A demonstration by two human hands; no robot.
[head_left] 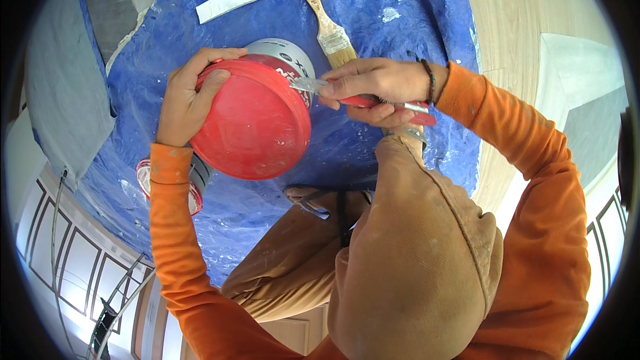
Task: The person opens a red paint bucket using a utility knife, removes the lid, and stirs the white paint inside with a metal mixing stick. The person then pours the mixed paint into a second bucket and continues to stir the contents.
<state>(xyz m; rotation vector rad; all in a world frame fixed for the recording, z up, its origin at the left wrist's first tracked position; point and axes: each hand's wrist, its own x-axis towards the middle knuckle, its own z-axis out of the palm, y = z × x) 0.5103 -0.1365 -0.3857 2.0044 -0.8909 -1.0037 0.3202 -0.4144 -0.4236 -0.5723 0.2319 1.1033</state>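
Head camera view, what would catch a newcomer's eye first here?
The big red lid on a paint bucket at the centre, steadied by the left hand. The right hand presses a red-handled knife against the lid's edge. All sits on a crumpled blue tarp, with a paintbrush lying behind.

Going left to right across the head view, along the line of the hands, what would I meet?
Small red-rimmed can → left hand → red bucket lid → metal blade → right hand → orange sleeve.
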